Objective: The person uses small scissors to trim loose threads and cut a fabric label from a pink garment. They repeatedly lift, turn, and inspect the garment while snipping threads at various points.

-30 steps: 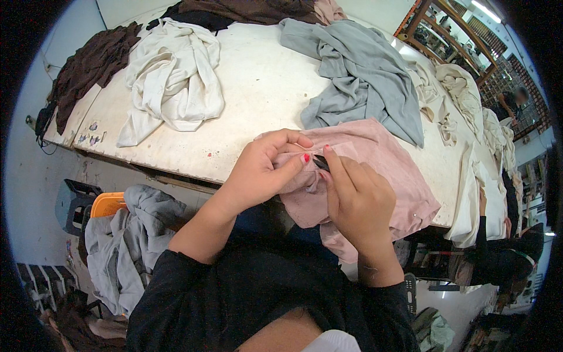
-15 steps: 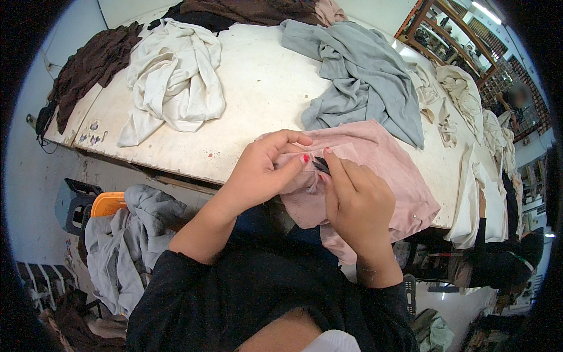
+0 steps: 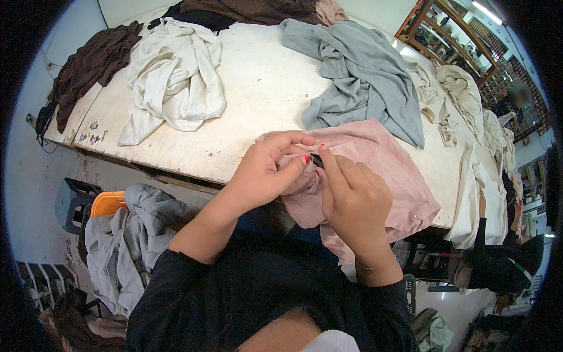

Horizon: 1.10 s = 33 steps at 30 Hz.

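White table [image 3: 258, 88], crumpled pink garment [image 3: 381, 170], pinched

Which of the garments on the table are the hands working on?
The pink garment at the table's near edge; both hands, left and right, pinch it. The cream, grey and brown ones lie untouched farther back.

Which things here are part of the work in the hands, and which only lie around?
In hand: pink garment, small dark tool, left hand, right hand.

Lying about: grey garment, cream garment, brown garment, table.
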Each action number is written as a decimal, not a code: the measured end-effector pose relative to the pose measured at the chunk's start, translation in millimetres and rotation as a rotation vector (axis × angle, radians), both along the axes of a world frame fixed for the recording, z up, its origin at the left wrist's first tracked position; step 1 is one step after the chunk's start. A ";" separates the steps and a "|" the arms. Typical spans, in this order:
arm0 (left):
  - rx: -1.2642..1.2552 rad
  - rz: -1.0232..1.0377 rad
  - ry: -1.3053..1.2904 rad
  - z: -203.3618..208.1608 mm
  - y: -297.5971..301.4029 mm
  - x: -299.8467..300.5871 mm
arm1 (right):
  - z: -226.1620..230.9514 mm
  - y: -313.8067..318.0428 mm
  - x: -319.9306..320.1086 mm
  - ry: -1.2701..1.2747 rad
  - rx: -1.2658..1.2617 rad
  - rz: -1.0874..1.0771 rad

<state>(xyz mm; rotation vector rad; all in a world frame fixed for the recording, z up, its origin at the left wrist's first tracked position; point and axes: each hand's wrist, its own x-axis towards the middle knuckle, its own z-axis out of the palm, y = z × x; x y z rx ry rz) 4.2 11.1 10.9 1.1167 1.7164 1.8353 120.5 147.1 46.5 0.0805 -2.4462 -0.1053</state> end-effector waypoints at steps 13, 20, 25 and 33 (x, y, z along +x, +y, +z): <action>0.071 -0.147 -0.302 -1.6 -0.3 -8.3 | -8.0 28.0 10.1 -0.172 -0.608 0.273; 0.072 -0.181 -0.367 -5.9 3.5 -10.4 | -3.5 33.9 6.9 -0.168 -0.479 0.319; 0.065 -0.177 -0.410 -6.1 3.4 -13.5 | -2.3 35.7 4.7 -0.145 -0.444 0.334; 0.055 -0.206 -0.369 -4.7 3.6 -13.2 | -3.2 35.5 3.3 -0.127 -0.413 0.353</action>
